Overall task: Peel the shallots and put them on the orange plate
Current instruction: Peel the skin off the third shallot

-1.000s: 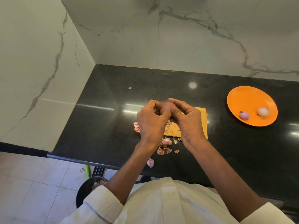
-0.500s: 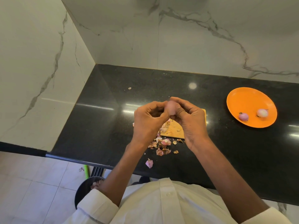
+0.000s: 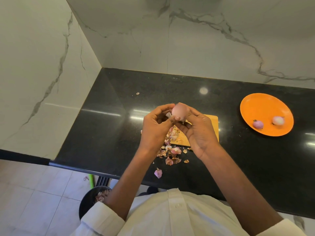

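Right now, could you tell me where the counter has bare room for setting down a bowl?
Bare black counter lies between the cutting board and the orange plate, along the back wall, and left of the hands toward the corner. It is crowded under the hands, where shallot skins litter the board's near edge.

The person wears a white shirt [image 3: 172, 217] with a buttoned strip down the front; one small pale button [image 3: 178, 205] shows, perhaps two. Both sleeves are rolled or pushed up into thick white cuffs [image 3: 102, 218] near the elbows, leaving the forearms and both hands bare
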